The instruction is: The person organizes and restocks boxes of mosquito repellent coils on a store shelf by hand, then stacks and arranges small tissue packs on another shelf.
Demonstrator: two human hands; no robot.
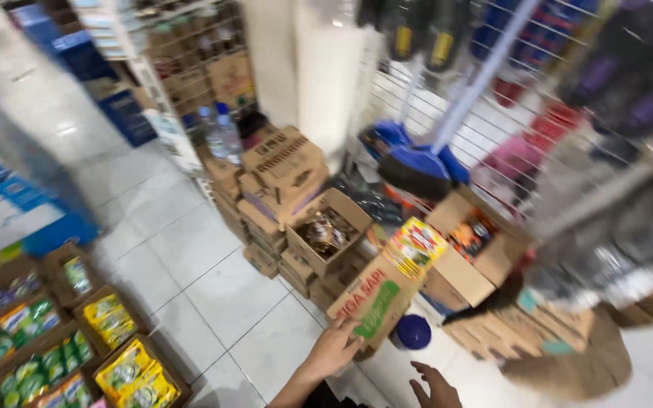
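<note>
L hand (334, 349) on 1 carton (376, 301), R hand (436, 387) free

Carton (378, 296) touched by left hand (334, 349): brown card, green printed band, yellow-and-red panel on the upper flap. Round lid (413, 332) beside it: dark blue. Floor (190, 264): white tiles, thin grey joints. Packets (111, 317) in the left boxes: yellow and green (print blurred). Broom head (417, 168): blue with dark bristles. Stacked boxes (281, 170): plain brown, dark markings.
</note>
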